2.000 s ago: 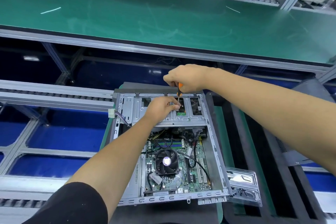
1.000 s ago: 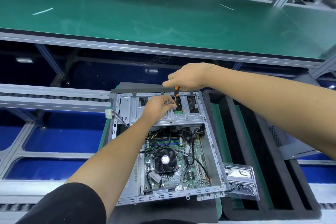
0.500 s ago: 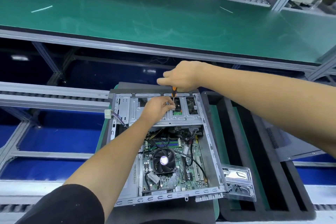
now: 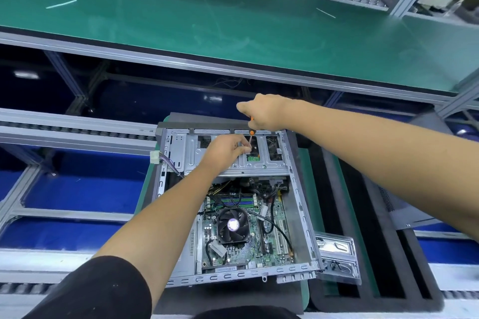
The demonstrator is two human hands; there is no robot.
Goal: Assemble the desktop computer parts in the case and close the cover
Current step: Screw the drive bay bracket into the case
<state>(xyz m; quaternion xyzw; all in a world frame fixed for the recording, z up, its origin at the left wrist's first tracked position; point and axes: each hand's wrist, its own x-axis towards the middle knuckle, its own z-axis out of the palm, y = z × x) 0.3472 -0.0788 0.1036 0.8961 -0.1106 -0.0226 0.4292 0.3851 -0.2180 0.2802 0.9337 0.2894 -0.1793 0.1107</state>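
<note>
An open grey computer case (image 4: 298, 204) lies flat in front of me, its motherboard (image 4: 269, 241) and black CPU fan (image 4: 232, 225) exposed. A silver drive bracket (image 4: 189, 153) spans the case's far end. My right hand (image 4: 264, 111) grips an orange-handled screwdriver (image 4: 251, 134), held upright with the tip down on the bracket. My left hand (image 4: 224, 149) rests on the bracket, and its fingertips pinch the screwdriver's shaft near the tip. The screw itself is hidden by my fingers.
A black foam tray (image 4: 363, 215) sits to the right of the case, with a clear plastic packet (image 4: 337, 254) at its near end. A grey panel (image 4: 404, 215) lies farther right. A green bench (image 4: 233, 15) runs behind, a roller rail (image 4: 77, 129) to the left.
Both hands stay at the bracket with the screwdriver. My right hand has turned slightly on the handle. The camera has shifted a little.
</note>
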